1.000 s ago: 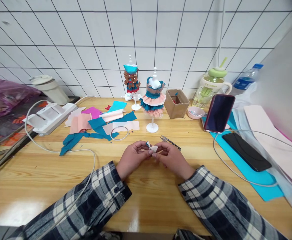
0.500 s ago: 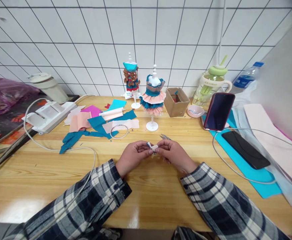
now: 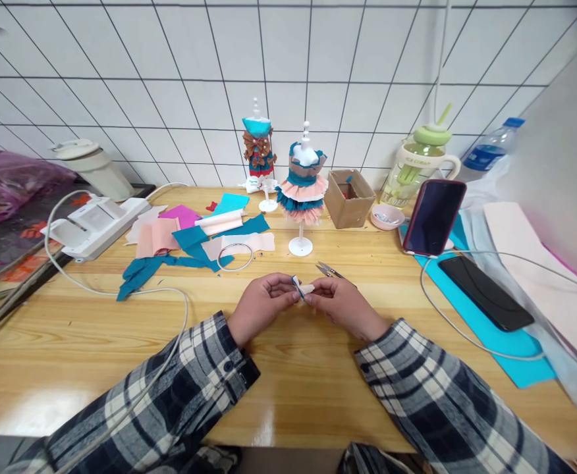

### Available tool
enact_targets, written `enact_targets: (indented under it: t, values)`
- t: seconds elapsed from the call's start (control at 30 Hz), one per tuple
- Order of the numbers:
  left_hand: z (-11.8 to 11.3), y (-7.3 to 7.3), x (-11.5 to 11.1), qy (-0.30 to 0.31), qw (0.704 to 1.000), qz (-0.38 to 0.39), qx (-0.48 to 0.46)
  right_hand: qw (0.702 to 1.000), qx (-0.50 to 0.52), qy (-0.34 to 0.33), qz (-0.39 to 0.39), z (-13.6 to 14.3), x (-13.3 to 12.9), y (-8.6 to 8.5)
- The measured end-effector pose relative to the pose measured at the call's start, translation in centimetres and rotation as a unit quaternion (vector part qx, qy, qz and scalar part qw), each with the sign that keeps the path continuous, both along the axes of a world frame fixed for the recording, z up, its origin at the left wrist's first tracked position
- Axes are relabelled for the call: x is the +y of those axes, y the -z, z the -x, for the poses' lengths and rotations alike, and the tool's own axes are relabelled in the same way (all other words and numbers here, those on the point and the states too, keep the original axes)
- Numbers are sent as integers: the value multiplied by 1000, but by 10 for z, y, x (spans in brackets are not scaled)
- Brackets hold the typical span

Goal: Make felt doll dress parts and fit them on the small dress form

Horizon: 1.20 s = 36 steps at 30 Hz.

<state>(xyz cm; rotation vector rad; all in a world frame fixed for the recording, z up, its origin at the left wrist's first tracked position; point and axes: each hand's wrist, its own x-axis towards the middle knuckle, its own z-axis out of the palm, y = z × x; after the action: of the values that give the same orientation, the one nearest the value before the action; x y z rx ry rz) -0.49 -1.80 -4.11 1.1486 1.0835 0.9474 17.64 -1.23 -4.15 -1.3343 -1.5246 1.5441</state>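
Note:
Between my fingertips is a small folded piece of crepe paper (image 3: 306, 288), pale with a teal edge. My left hand (image 3: 265, 301) pinches its left side and my right hand (image 3: 344, 301) grips its right side, so both are closed. Just behind my right hand lie small thread snips (image 3: 329, 270), partly covered by it. A white wire ring (image 3: 235, 257) rests beyond my left hand. Farther back stands a mini dress form (image 3: 302, 191) in a ruffled teal and pink paper dress, with a second dress form (image 3: 259, 155) in turquoise, brown and red behind it.
Crepe paper scraps (image 3: 194, 243) lie at left, near a white power strip (image 3: 98, 227) whose cable (image 3: 186, 316) crosses the table. A cardboard box (image 3: 350, 201), pink bead dish (image 3: 387, 216), propped phone (image 3: 434, 217), black phone (image 3: 486, 293) and drink jug (image 3: 419, 164) stand or lie at right.
The crepe paper piece has turned between my fingertips, its teal-edged strip now more upright. Slightly more of the snips shows. My hands stay in nearly the same place.

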Motion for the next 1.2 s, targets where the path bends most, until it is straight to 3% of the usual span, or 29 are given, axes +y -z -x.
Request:
enact_targets:
  t: [0.47, 0.63, 0.73, 1.03, 1.2]
  values:
    - [0, -2, 0, 7, 1000, -17, 11, 998, -26, -38, -33, -1, -1, 2]
    - [0, -4, -1, 7, 999, -28, 30, 1000, -5, -19, 10, -4, 0, 0]
    - [-1, -6, -3, 46, 999, -5, 0, 998, 24, -35, 38, -3, -2, -4]
    - [-1, 0, -2, 50, 998, 35, -5, 1000, 4, -1, 8, -5, 2, -2]
    - [-1, -1, -2, 58, 998, 23, -3, 998, 40, -27, 39, -6, 0, -5]
